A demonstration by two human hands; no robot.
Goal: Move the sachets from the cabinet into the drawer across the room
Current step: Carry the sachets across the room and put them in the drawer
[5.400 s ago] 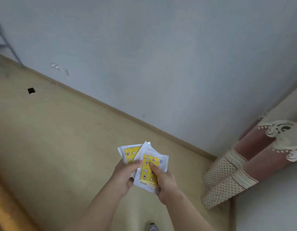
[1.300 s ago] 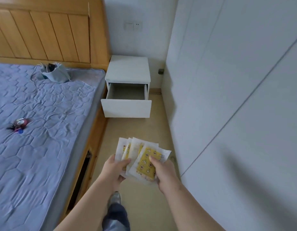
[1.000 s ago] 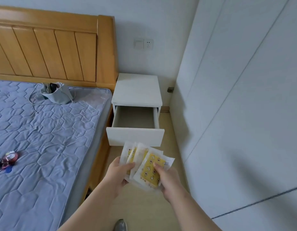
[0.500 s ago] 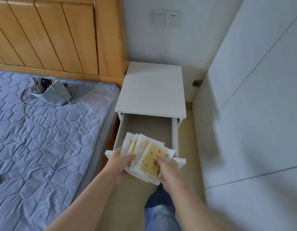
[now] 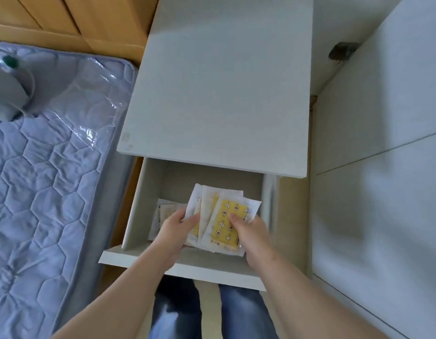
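"Yellow-printed flat sachets [image 5: 224, 221] in white wrappers: where are they?"

"Fanned out over the open white drawer [image 5: 138, 199], within its outline. Whether they touch its floor, I cannot tell."

"And the hands?"

"Both grip the fan. The left hand [image 5: 174, 228] pinches its nine o'clock edge, thumb on top. The right hand [image 5: 251, 231] pinches the three o'clock side, thumb pressed on the top sachet's yellow panel. The hands are apart, with the fan bridging them."

"Anything lying in the drawer?"

"Some pale sachets [image 5: 167, 211] on its floor at nine o'clock of the fan, partly hidden by the left hand. How many, I cannot tell."

"What's around?"

"The drawer stands pulled out at six o'clock of a white square-topped nightstand [image 5: 219, 89]. A quilted lilac-blue mattress [image 5: 48, 179] lies at nine o'clock, a honey-coloured wooden headboard [image 5: 65, 18] at eleven, and flat white wardrobe panels [image 5: 383, 167] at three. Blue-jeaned legs [image 5: 178, 309] show at six, below the drawer front. A grey fabric pouch [image 5: 6, 94] sits on the mattress at ten."
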